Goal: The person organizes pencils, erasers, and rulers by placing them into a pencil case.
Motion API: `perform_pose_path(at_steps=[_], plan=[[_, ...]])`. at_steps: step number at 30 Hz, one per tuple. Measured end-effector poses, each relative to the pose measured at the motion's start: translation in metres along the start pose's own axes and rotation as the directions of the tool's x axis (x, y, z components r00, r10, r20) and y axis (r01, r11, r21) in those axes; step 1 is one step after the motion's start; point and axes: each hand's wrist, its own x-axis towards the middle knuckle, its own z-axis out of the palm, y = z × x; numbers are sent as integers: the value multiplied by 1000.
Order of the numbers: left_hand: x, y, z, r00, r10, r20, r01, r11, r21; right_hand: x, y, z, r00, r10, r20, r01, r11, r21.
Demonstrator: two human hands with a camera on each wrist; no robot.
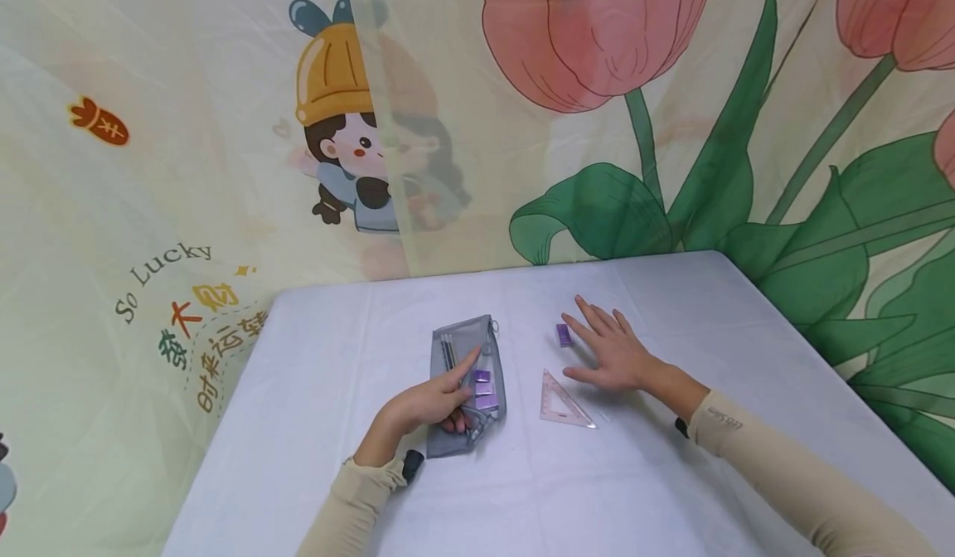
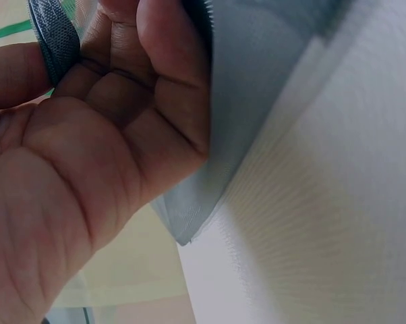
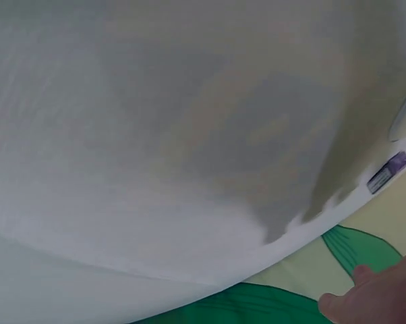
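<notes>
My left hand (image 1: 429, 402) grips the open side of a grey mesh pencil case (image 1: 464, 335), its fingers curled at the zipper edge. In the left wrist view, grey fabric (image 2: 243, 74) lies against those curled fingers. Through the mesh show several slim pencils (image 1: 448, 353) and purple-and-white blocks (image 1: 485, 389). My right hand (image 1: 615, 354) hovers with spread fingers, holding nothing. Just left of its fingertips lies a small purple block, likely an eraser (image 1: 563, 336), seen also in the right wrist view. Below that hand a clear triangular set square (image 1: 563, 418) lies flat.
A white cloth covers the table (image 1: 328, 358). Beside the set square's right corner is a faint clear object, too small to identify. Behind the table hangs a printed curtain (image 1: 462, 234) with tulips and a cartoon figure.
</notes>
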Motion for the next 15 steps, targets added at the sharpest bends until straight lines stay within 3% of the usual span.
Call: perform_pose_path(at_steps=[15], plan=[[2, -3, 0, 1000, 4, -12, -4, 1000, 6, 2, 18, 9, 993, 101, 62, -108, 987, 119]])
